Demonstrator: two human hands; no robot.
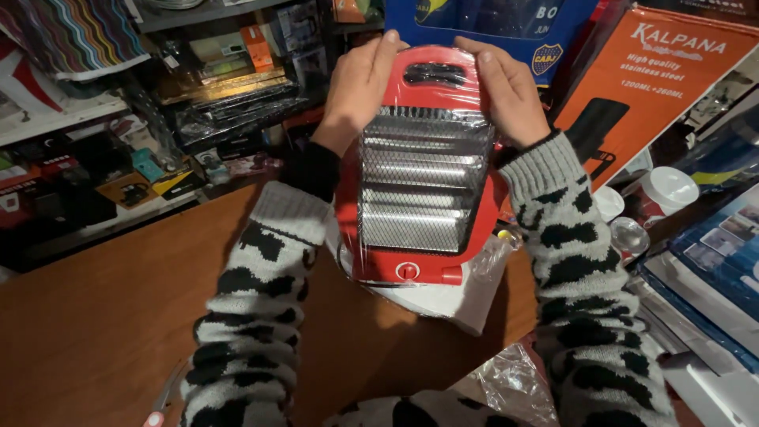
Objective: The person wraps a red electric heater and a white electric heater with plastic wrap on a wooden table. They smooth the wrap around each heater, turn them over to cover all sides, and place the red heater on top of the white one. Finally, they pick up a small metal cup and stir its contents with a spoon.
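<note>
A small red electric heater (419, 170) with a metal grille front, wrapped in clear plastic film, stands upright over a brown wooden counter (111, 316). My left hand (360, 83) grips its top left edge. My right hand (510, 87) grips the top right edge beside the carrying slot. Both sleeves are grey knit with black patches. The heater's base rests on a white piece (443, 304) with loose plastic around it.
Shelves (103, 158) crowded with small boxed goods fill the back left. An orange box (648, 79) and a blue box (490, 24) stand behind the heater. Cups (656, 198) and blue packages (711, 269) lie on the right. Crumpled clear plastic (514, 387) lies near me.
</note>
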